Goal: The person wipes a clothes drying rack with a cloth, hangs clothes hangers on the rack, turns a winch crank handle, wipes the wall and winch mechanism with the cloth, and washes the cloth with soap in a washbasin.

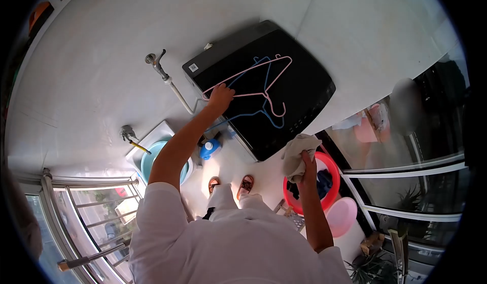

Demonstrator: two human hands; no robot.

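My left hand [221, 98] is closed on the pink hanger [248, 95] at its left corner, over the black top of the washing machine [299, 81]. A blue hanger [247, 114] lies on the lid, partly beneath the pink one. On the right, my right hand [308, 171] grips a bunched light grey cloth [298, 154]. The cloth is above a red basin [331, 164] that holds dark clothes [323, 182].
A teal basin [147, 166] stands in the sink at left, below a tap [128, 132]. A blue bottle [209, 149] is on the floor by the machine. A pink basin [342, 217], plants [373, 270] and glass doors are at right; a barred window is at lower left.
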